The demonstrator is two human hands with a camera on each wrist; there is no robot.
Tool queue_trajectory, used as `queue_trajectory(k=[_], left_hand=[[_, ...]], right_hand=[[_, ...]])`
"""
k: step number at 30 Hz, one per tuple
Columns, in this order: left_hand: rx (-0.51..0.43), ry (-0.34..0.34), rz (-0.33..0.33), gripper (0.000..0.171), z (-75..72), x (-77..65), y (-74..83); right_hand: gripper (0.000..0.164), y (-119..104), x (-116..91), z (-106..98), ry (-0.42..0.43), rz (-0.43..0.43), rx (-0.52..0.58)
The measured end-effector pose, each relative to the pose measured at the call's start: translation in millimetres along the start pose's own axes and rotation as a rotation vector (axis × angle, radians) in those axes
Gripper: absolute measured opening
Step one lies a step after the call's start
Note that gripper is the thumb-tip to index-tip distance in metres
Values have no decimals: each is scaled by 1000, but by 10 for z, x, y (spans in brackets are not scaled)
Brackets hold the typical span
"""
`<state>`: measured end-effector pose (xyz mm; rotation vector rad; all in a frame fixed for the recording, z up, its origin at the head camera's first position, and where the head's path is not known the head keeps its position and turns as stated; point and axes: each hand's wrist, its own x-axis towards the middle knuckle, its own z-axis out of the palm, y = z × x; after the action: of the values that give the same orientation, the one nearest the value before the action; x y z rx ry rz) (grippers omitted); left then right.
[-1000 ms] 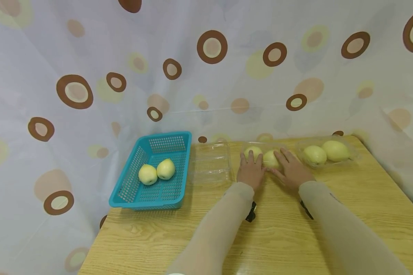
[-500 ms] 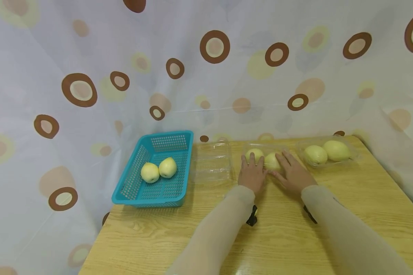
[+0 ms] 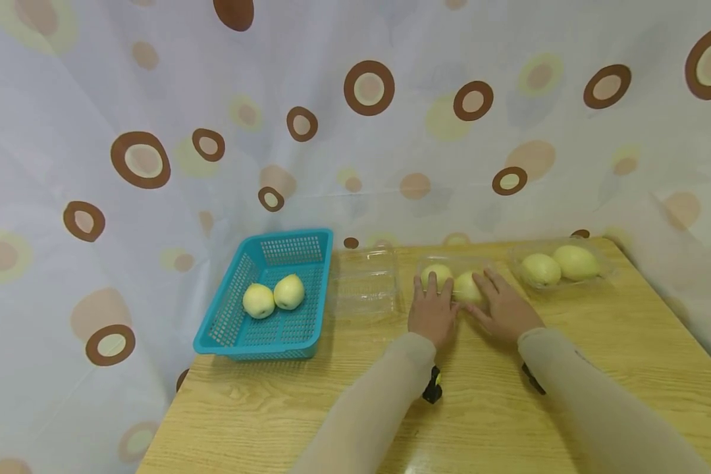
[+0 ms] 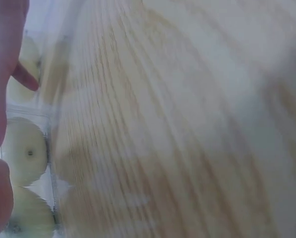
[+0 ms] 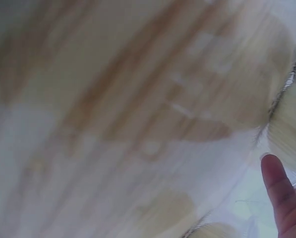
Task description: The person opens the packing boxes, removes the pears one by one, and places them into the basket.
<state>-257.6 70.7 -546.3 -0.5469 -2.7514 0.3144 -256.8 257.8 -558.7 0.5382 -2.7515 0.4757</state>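
Note:
A clear plastic fruit box [image 3: 463,262] lies near the table's back edge with two pale yellow pears inside, the left pear [image 3: 436,271] and the right pear [image 3: 467,288]. My left hand [image 3: 434,317] rests on its front left part, fingers extended forward. On its right part lies my right hand [image 3: 509,311], fingers stretched out over the right pear and thumb pointing toward the left hand. In the left wrist view, the pears [image 4: 23,148] show through the plastic beside the fingers. A single finger [image 5: 280,191] appears beside a pear [image 5: 291,126] in the right wrist view.
A blue plastic basket [image 3: 207,329] with two pears [image 3: 274,297] stands at left. Between it and my hands lies an unfilled clear box [image 3: 364,289]. Another clear box with two pears [image 3: 559,264] lies back right. A patterned curtain [image 3: 391,151] hangs behind the wooden table [image 3: 480,421].
The head view has shifted slightly. Both hands stay on the middle box with nearly the same pose, and the pears and basket keep their places.

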Motion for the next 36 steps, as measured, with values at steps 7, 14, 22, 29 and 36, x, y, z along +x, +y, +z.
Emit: queue_trajectory(k=[7,14,22,29,36], left_hand=[[-63,17,-26,58,-34,-123,-4],[-88,49,-13,57,-30,-243,3],[-112,112,-9,55,-43,-400,-53],[-213,137,-47,53,-43,-553,-104],[-236,133,-52,53,-51,-658,-53]], right_hand=[[75,-108,-63,-73,-12,-14,3],[77,-232,-165,-115,-54,27,19],[75,-395,-236,-143,-59,7,-23],[74,-500,-257,-143,-36,-38,-60],[72,-542,-359,-180,-2,-71,-81]])
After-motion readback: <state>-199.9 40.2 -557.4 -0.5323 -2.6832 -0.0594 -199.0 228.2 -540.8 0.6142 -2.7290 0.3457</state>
